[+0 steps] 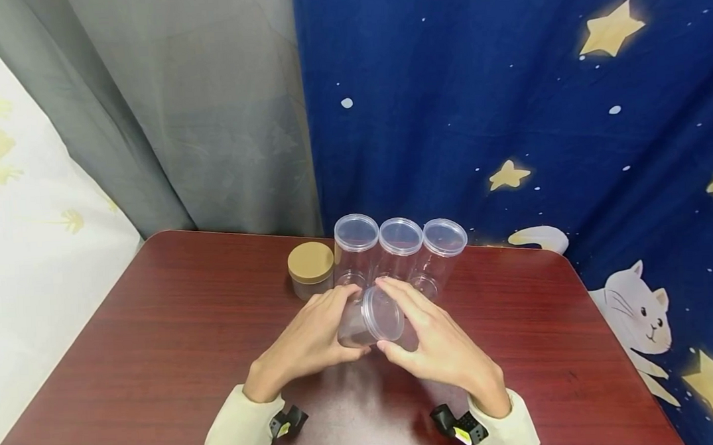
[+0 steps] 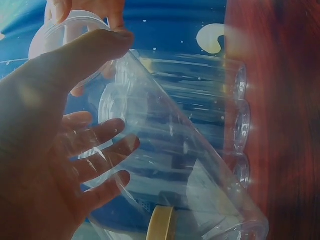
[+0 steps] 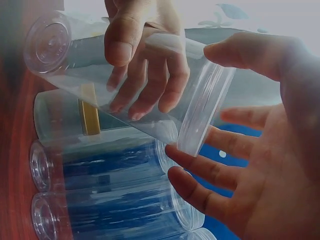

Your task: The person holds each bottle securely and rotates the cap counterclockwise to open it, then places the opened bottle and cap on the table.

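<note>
A clear plastic jar (image 1: 350, 327) is held tilted over the table, its clear lid (image 1: 386, 314) toward the right. My left hand (image 1: 310, 337) grips the jar's body, thumb on one side and fingers around the other. With thumb and fingertips, my right hand (image 1: 439, 338) holds the lid by its rim. In the right wrist view the lid (image 3: 206, 110) sits on the jar's mouth, and the base (image 3: 48, 44) points down toward the table. Through the clear wall of the jar (image 2: 170, 135), the left wrist view shows the left fingers. Nothing can be seen inside the jar.
Three clear lidded jars stand in a row just behind the hands: a left one (image 1: 357, 239), a middle one (image 1: 401, 240) and a right one (image 1: 443, 242). Left of them is a short jar with a gold lid (image 1: 310, 263). Curtains (image 1: 387, 115) hang behind the brown table (image 1: 176, 336).
</note>
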`<action>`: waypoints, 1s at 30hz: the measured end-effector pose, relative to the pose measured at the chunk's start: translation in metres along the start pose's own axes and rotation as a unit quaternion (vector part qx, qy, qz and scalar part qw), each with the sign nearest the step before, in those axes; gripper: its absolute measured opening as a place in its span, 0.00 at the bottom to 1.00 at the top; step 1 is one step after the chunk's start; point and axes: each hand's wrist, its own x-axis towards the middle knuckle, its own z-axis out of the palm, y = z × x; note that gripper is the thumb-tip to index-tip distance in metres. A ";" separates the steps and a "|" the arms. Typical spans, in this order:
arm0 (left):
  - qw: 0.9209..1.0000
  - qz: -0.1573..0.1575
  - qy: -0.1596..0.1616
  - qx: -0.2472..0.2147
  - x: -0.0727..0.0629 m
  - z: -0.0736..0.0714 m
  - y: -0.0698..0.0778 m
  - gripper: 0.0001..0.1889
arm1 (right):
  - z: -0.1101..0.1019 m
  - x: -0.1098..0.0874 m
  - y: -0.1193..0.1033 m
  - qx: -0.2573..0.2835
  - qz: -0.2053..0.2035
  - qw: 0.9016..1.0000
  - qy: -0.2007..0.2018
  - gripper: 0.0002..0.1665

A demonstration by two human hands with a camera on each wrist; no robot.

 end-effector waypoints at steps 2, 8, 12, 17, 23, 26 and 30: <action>1.000 0.000 -0.001 -0.001 0.000 0.000 0.000 0.44 | 0.000 0.000 0.000 0.004 0.010 1.000 0.000 0.51; 1.000 0.005 0.006 0.006 0.000 0.000 -0.001 0.44 | 0.002 -0.001 -0.002 0.016 0.058 0.998 0.025 0.56; 1.000 0.013 0.013 0.019 0.000 0.001 -0.002 0.43 | 0.004 0.000 -0.004 -0.011 0.087 0.995 0.056 0.50; 0.999 0.023 0.012 0.037 0.000 0.003 -0.002 0.43 | 0.006 0.002 -0.004 -0.041 0.099 0.992 0.061 0.46; 0.999 0.021 0.006 0.042 0.000 0.003 -0.002 0.44 | 0.007 0.002 -0.003 -0.033 0.077 0.995 0.052 0.46; 0.999 0.017 0.004 0.039 0.000 0.002 -0.002 0.44 | 0.007 0.003 -0.003 -0.027 0.058 0.997 0.049 0.45; 0.999 0.018 0.008 0.038 0.000 0.001 -0.002 0.43 | 0.007 0.002 -0.003 -0.023 0.048 0.997 0.052 0.45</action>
